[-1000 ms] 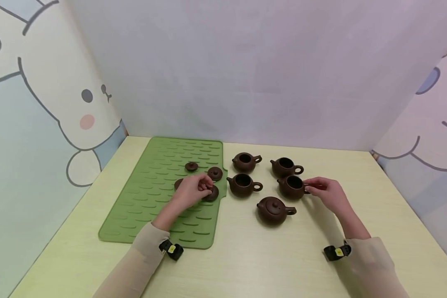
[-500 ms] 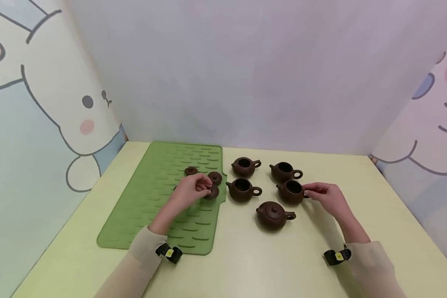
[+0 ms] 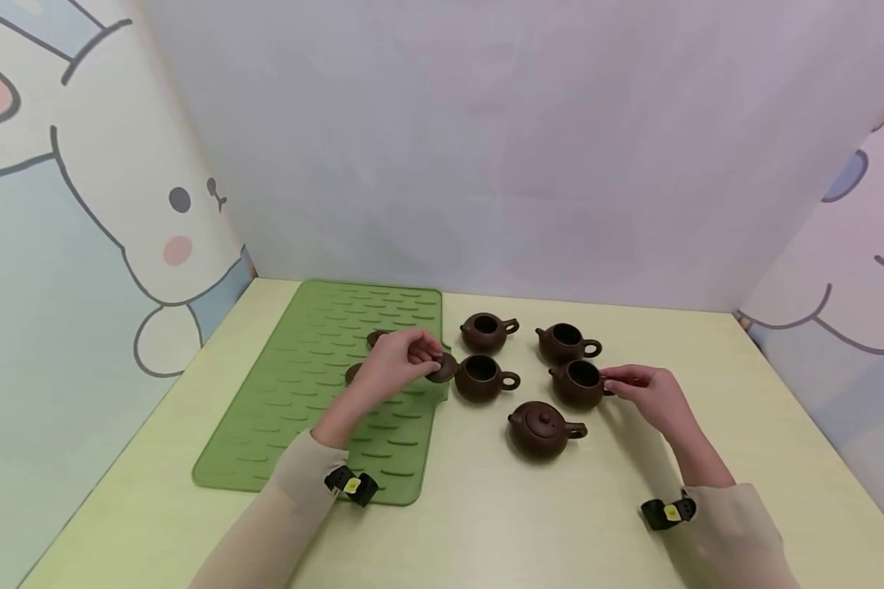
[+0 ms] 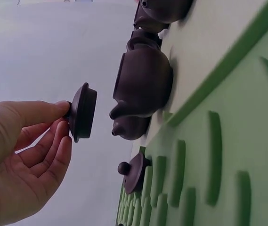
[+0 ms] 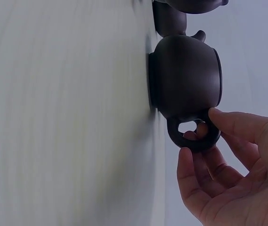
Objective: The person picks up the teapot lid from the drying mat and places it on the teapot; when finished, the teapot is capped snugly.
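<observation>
My left hand [image 3: 398,364] pinches a dark brown teapot lid [image 3: 444,370] by its knob. In the left wrist view that lid [image 4: 83,113] is raised above the green mat, its underside facing the pots. On the right, my right hand [image 3: 651,394] grips the handle of a lidless teapot [image 3: 578,388], which stands upright on the table; the right wrist view shows thumb and fingers around the handle [image 5: 195,141]. Two other lids, one at the back [image 3: 376,337] and one nearer [image 3: 352,373], show partly on the mat behind my left hand and wrist.
Three more lidless teapots stand by the mat's right side: back left [image 3: 484,334], back right [image 3: 561,345] and front left [image 3: 477,381]. A lidded teapot [image 3: 538,432] sits nearest me. The ridged green mat [image 3: 265,425] covers the table's left part; walls rise behind and beside.
My left hand has lifted the lid from the mat and carried it rightward, close to the front left teapot. My right hand keeps its hold on the teapot handle.
</observation>
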`<state>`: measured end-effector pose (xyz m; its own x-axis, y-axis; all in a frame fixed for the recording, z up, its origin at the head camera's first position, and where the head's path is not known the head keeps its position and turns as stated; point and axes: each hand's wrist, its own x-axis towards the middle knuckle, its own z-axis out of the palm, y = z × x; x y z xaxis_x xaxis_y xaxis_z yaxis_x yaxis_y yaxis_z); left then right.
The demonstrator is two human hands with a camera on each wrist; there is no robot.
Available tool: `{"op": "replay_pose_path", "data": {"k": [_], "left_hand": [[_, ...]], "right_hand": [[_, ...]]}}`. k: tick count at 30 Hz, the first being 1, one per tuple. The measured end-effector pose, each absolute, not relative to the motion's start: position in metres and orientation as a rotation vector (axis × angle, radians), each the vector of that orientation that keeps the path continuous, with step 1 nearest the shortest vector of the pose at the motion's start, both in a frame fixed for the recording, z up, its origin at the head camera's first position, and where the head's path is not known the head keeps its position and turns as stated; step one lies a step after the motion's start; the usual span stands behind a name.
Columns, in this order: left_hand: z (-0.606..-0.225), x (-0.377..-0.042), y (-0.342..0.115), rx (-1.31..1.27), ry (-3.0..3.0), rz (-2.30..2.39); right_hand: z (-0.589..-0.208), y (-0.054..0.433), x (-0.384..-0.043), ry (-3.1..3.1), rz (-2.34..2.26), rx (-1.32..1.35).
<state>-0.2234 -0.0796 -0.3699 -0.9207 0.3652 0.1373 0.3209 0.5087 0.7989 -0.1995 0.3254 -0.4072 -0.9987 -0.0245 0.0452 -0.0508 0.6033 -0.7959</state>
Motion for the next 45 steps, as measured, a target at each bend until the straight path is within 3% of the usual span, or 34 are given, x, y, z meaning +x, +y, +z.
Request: {"op": "replay_pose_path", "data": {"k": [45], "left_hand": [[-0.372,-0.250,0.063,0.872,2.533,1.505]], "right_hand": [[-0.402,0.319,-0.198,-2.782,1.410,0.046]]}}
